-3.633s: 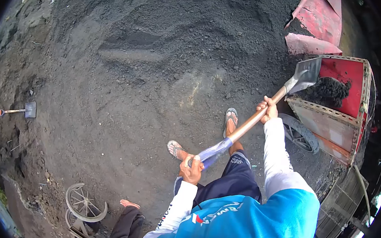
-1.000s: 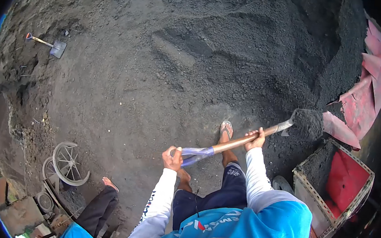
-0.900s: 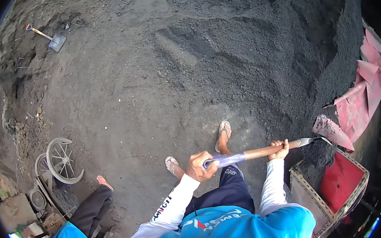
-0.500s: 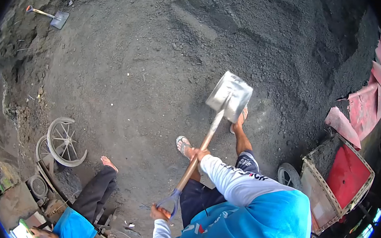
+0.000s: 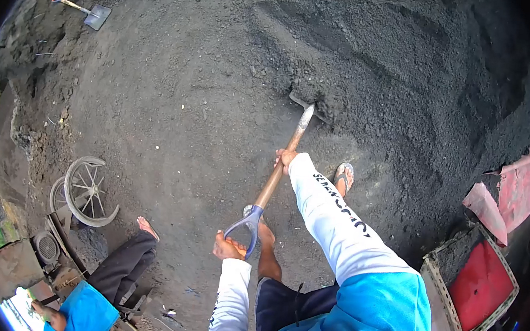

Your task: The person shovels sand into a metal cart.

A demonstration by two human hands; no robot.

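Observation:
A shovel [image 5: 279, 172] with a wooden shaft and a purple D-shaped handle slants away from me over the ground. My left hand [image 5: 229, 247] is closed round the D-handle. Farther along the shaft, my right hand [image 5: 286, 159] wraps round the wood. The blade is pushed into the edge of a dark sand pile [image 5: 374, 68], and sand covers most of it. My feet in flip-flops stand on either side of the shaft.
A second shovel [image 5: 98, 16] lies at the far left. A spoked wheel [image 5: 91, 193] stands at left, near a seated person's leg [image 5: 127, 260]. At right are a wheeled cart with a red panel [image 5: 481, 286] and crumpled pink sheeting [image 5: 519, 188].
The shovel blade, bare and raised earlier, has gone down and forward into the sand. Both my hands have kept hold of it, and my right arm now reaches farther out.

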